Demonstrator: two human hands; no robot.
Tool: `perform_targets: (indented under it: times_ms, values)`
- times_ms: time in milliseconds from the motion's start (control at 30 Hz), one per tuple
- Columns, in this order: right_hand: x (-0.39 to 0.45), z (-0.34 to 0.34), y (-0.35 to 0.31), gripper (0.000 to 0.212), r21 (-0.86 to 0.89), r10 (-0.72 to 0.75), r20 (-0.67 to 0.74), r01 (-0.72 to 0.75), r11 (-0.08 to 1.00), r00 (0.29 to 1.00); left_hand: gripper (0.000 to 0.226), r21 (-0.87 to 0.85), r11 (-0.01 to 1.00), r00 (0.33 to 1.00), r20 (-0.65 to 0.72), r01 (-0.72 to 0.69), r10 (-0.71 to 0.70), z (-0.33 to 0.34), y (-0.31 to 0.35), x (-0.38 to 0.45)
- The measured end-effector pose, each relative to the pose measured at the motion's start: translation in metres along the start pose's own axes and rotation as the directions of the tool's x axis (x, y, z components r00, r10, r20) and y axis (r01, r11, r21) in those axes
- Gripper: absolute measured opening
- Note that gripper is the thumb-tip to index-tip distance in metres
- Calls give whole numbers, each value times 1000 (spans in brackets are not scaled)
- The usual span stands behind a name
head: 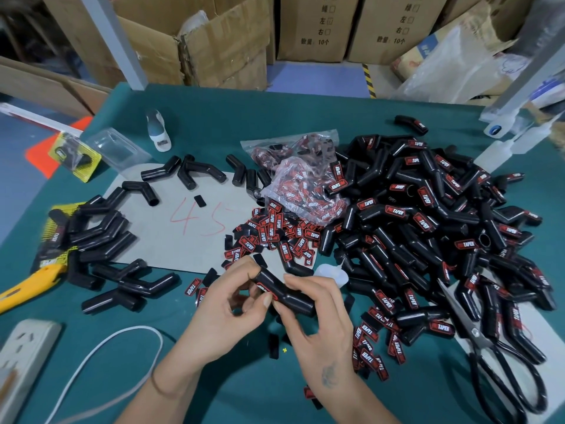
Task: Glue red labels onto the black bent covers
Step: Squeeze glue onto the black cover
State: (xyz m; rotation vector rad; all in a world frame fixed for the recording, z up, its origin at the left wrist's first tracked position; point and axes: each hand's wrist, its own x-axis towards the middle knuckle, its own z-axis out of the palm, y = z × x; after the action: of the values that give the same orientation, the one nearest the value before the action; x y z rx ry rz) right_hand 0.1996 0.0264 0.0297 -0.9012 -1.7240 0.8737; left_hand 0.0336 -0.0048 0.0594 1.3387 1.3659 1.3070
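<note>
Over the green bench (214, 123), both hands, left hand (226, 304) and right hand (318, 313), grip one black bent cover (287, 293); its red label (265, 288) seems pressed on. Next: hold firmly, then set aside.

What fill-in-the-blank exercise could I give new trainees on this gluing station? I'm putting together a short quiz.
1. Both hands, the left hand and the right hand, hold one black bent ____.
2. The number written in red on the grey card is ____.
3. The scissors lie on the person's ____ side.
4. The table cover is coloured ____.

Missing words: cover; 45; right; green
</note>
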Motion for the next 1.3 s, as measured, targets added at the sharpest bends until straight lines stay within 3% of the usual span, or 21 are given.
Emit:
perform_targets:
  times_ms: [167, 700, 900, 1033, 1133, 1300]
  values:
    - [1, -2, 2, 37, -22, -42, -8, 42, 999, 999, 13, 58, 998, 1000, 24, -4, 2, -2, 0, 2]
    - [2, -1, 2, 36, -43, -107, -38, 105, 993, 994, 9, -42, 999, 1000, -5, 28, -29, -3, -3, 2]
    - [0, 1, 8, 45, -68, -139, -45, 136, 988, 989, 8, -57, 998, 999, -16, 37, -38, -1, -4, 2]
    - [-1, 1, 9, 46, -55, -138, -41, 136, 989, 990, 25, -44, 998, 998, -33, 43, -44, 0, -5, 1]
    - [0, 2, 8, 42, -55, -132, -38, 130, 990, 991, 9, -49, 998, 999, -37, 37, -39, 1, -3, 1]
    - [1, 1, 7, 42, -52, -120, -40, 118, 992, 992, 7, -30, 999, 998, -44, 41, -43, 1, -3, 1]
